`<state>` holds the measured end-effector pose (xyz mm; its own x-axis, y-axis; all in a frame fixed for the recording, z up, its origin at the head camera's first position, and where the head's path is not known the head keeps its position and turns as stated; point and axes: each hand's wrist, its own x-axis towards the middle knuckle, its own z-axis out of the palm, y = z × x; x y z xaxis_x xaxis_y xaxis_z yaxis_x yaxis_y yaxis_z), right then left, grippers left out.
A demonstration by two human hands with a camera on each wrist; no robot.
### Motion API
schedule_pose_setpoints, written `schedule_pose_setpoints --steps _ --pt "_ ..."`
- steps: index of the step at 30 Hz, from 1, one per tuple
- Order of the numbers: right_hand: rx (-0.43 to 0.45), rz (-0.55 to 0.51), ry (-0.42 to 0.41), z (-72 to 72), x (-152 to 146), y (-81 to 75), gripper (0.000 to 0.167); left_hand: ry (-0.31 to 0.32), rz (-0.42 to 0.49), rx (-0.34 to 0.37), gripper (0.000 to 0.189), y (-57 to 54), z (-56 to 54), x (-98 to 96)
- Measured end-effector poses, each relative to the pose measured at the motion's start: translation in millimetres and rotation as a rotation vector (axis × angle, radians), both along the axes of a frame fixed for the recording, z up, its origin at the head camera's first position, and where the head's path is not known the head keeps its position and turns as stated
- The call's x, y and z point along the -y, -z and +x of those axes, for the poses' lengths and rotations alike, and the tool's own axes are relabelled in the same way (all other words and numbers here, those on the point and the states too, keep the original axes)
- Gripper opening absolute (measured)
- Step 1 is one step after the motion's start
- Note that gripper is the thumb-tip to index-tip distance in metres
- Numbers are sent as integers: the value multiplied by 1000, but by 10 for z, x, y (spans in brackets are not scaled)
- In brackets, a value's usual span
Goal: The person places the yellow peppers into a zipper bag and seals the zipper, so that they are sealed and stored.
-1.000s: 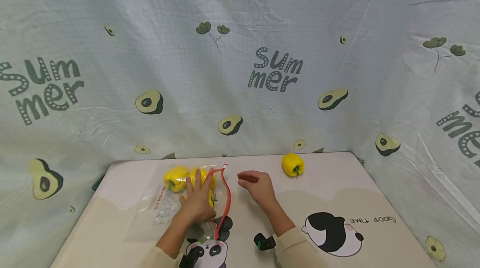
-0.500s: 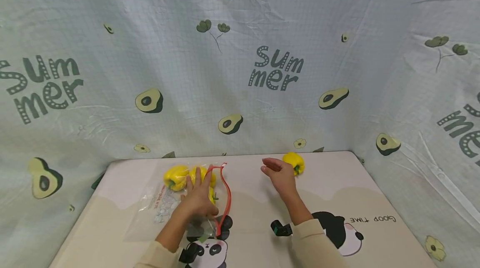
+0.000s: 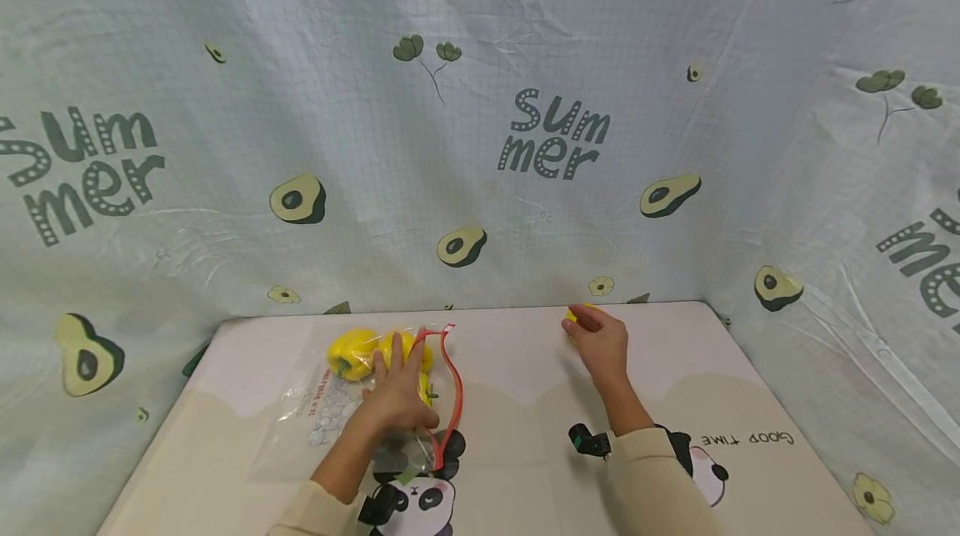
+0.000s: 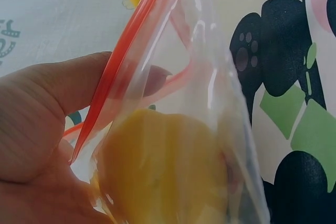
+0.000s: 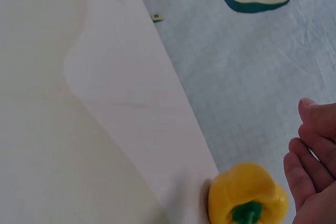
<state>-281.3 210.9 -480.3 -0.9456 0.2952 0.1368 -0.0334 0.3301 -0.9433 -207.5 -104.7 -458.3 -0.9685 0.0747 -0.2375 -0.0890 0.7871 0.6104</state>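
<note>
My left hand [image 3: 401, 398] lies with spread fingers on a clear plastic bag [image 3: 288, 436] with a red zip edge. Its thumb [image 4: 79, 80] passes behind the red edge [image 4: 128, 40] at the bag's mouth, seen in the left wrist view. Inside the bag are yellow bell peppers [image 3: 352, 353], one close below the thumb as a big yellow pepper [image 4: 163, 166]. At the far right edge of the table, my right hand [image 3: 602, 346] covers most of a loose bell pepper [image 5: 247, 187]. In the right wrist view a gap shows between its relaxed fingers and that pepper.
The table [image 3: 510, 403] bears cartoon prints, with a panda [image 3: 420, 507] below the bag. A pale curtain [image 3: 360, 144] printed with avocados rises behind the table's far edge. Black wrist cameras [image 3: 588, 440] sit by the sleeves.
My right hand has moved right and away from the bag, across to the loose pepper, which it now mostly covers in the head view. The left hand has stayed on the bag.
</note>
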Motion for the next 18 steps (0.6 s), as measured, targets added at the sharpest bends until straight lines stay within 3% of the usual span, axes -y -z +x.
schedule_pose_setpoints --steps 11,14,18 --pt "59 25 88 -1 -192 -16 41 3 19 4 124 -10 10 13" --pt "102 47 108 -15 -236 11 48 11 25 4 124 -7 13 28" --pt "187 117 72 -56 -273 71 66 29 24 -10 122 -5 12 62"
